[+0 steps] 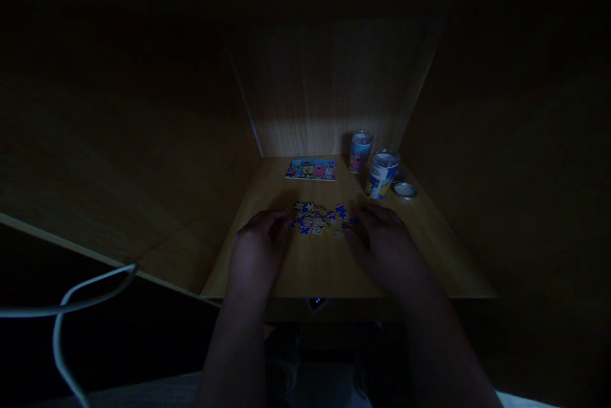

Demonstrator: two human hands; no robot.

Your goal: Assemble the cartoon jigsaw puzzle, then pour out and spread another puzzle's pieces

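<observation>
A loose pile of small jigsaw puzzle pieces [312, 220], blue, yellow and tan, lies on the wooden desktop between my hands. At the pile's left edge, my left hand [261, 246] has thumb and forefinger pinched together, with what looks like a puzzle piece at the tips; dim light hides its details. On the other side, my right hand [382, 239] rests low, thumb and fingers apart, around a few blue pieces [348, 225] by the thumb. Behind the pile lies a flat, colourful cartoon picture [311, 169].
Two clear cartoon-printed canisters, a rear one [360, 152] and a nearer one [382, 175], stand at the back right. Beside them lies a round silvery lid [405, 190], another partly hidden behind. Wooden panels enclose the desktop [315, 274]. A white cable [60, 331] hangs at left.
</observation>
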